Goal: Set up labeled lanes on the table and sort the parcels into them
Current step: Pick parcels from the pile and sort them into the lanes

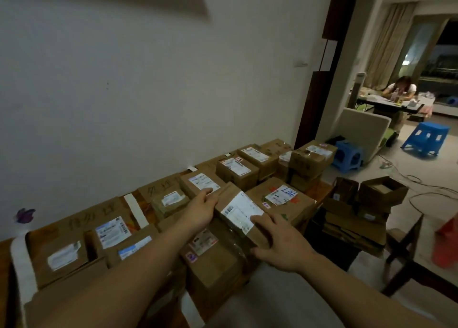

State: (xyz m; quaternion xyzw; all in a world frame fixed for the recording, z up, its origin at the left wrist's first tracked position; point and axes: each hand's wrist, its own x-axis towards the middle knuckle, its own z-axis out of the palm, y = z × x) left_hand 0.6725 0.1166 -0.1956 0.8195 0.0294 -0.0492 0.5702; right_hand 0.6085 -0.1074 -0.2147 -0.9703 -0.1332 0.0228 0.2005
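Note:
Both hands hold one brown parcel with a white shipping label, raised slightly over the others in the middle of the table. My left hand grips its left end, thumb on top. My right hand grips its near right corner, fingers spread over the label. Several brown cardboard parcels with white labels lie in rows along the wooden table. White tape strips cross the table as lane dividers, and cardboard lane signs with handwritten characters lean at the wall.
A white wall backs the table. Right of the table, open cardboard boxes sit stacked on a dark stand. Blue plastic stools stand on the floor beyond. A person sits at a far desk. Cables run over the floor.

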